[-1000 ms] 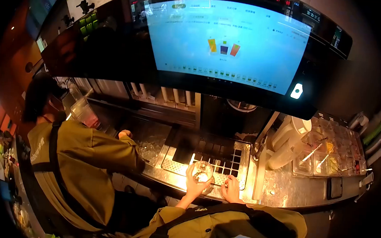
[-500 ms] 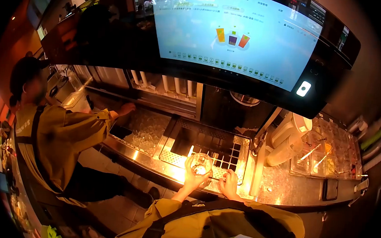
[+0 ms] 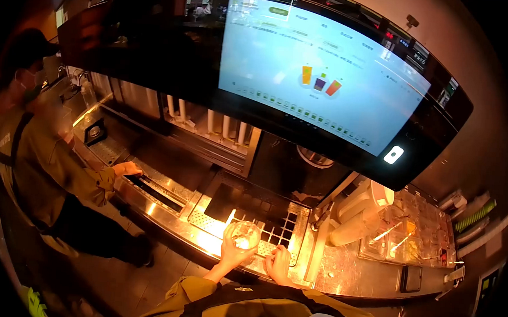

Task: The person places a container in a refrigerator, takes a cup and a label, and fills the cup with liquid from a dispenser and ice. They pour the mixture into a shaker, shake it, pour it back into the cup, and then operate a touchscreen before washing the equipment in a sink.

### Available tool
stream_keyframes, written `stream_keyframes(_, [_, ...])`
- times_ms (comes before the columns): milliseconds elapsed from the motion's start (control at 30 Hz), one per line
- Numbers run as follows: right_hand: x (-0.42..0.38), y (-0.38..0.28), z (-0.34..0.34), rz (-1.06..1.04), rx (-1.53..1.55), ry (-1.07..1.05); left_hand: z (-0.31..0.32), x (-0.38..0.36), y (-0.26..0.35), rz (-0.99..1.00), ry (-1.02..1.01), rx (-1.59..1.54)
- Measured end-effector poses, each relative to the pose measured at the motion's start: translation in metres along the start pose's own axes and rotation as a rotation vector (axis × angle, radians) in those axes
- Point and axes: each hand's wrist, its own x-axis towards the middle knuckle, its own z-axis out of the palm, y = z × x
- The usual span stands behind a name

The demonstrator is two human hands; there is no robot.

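Observation:
A clear round cup [image 3: 245, 235] is in my left hand [image 3: 233, 253], its fingers wrapped round the side, over the front edge of a metal drip tray [image 3: 203, 220]. Just right of the cup is my right hand [image 3: 278, 264], with its fingers curled in; whatever they may hold is too small to make out. Both hands are near the black grid [image 3: 276, 228] set in the counter.
A large screen [image 3: 323, 75] spans the view above the counter. Pitchers [image 3: 355, 220] and lidded ingredient trays [image 3: 403, 237] stand at the right. On the left, a co-worker [image 3: 44, 163] has a hand at the counter's metal lid.
The view has turned, so the counter sits lower left. The co-worker's ice bin, open before, is now largely covered. My left hand still holds the cup.

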Motion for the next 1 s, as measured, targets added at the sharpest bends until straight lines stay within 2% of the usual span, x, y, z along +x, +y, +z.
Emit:
stream_keyframes(100, [-0.001,0.002,0.001,-0.015,-0.015,-0.004,0.000,0.005,0.010,-0.023,0.077,0.024])
stream_keyframes(167, [-0.002,0.000,0.002,-0.022,0.037,-0.002,0.006,0.004,0.000,-0.174,0.030,-0.345])
stream_keyframes(200, [-0.003,0.001,0.003,-0.034,0.054,-0.007,0.013,0.006,-0.019,-0.022,-0.011,-0.335])
stream_keyframes(233, [-0.003,0.000,0.005,-0.043,0.065,-0.019,0.003,0.009,0.000,-0.058,-0.063,-0.296])
stream_keyframes(267, [0.001,-0.003,0.010,-0.056,0.077,-0.025,-0.009,0.010,0.012,-0.196,-0.118,-0.289])
stream_keyframes(300, [0.005,-0.004,0.015,-0.079,0.081,-0.030,-0.014,0.006,0.009,-0.222,-0.110,-0.214])
stream_keyframes(400, [0.028,-0.005,0.025,-0.149,0.068,-0.026,-0.011,-0.005,0.008,-0.218,-0.104,0.000])
stream_keyframes(700, [0.039,-0.015,0.033,-0.143,0.077,-0.032,-0.018,0.002,0.029,-0.323,-0.145,0.018])
stream_keyframes(900, [0.035,-0.005,0.027,-0.123,0.087,-0.040,-0.001,-0.004,0.010,-0.249,-0.092,0.059])
stream_keyframes(1000, [0.032,-0.001,0.022,-0.121,0.093,-0.046,-0.003,-0.003,0.017,-0.272,-0.094,0.069])
